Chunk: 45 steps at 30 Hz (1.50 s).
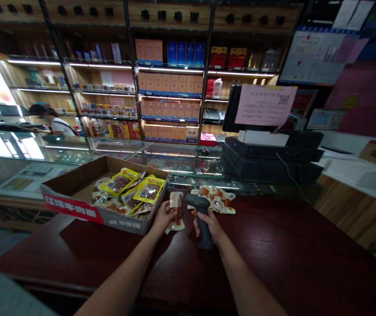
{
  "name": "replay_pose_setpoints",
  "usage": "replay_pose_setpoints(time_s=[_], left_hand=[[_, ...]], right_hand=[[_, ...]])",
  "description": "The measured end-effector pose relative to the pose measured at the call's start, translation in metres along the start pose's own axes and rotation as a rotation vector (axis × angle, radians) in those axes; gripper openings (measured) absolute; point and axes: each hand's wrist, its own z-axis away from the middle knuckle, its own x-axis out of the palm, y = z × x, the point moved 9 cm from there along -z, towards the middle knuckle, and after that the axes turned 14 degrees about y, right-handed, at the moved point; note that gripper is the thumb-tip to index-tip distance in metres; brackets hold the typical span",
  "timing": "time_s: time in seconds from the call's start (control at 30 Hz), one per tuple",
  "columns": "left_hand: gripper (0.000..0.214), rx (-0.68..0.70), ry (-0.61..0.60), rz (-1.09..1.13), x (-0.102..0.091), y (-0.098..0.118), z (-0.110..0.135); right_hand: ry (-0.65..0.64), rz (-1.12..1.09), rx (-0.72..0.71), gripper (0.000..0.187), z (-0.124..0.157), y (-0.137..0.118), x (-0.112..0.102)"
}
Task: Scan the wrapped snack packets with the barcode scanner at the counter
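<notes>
My left hand point(164, 216) is closed around a small white and orange snack packet point(176, 206), held upright over the dark red counter point(273, 254). My right hand point(210, 224) grips the handle of a grey barcode scanner point(201, 215), whose head sits just right of the packet. Behind the scanner lies a pile of similar white and orange packets point(216, 198). To the left stands an open cardboard box point(76, 197) holding several yellow snack packets point(131, 188).
A black cash register point(267, 158) with a pink notice point(263, 105) stands at the back right. Glass display cases point(125, 151) run behind the counter, with shelves of boxed goods point(170, 92) beyond. Another person point(48, 118) is at the far left.
</notes>
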Motion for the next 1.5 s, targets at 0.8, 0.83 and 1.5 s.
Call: replay_pose_setpoints(time_s=[0.8, 0.83, 1.5], left_hand=[[0.047, 0.046, -0.092, -0.069, -0.007, -0.012, -0.013], [0.047, 0.041, -0.095, -0.073, -0.006, -0.011, -0.012], [0.022, -0.087, -0.179, -0.14, 0.115, -0.01, -0.01]], right_hand=[[0.031, 0.061, -0.027, 0.038, -0.001, -0.001, 0.001], [0.032, 0.06, -0.025, 0.038, -0.001, -0.001, 0.0], [0.328, 0.06, -0.087, 0.041, 0.012, -0.081, -0.107]])
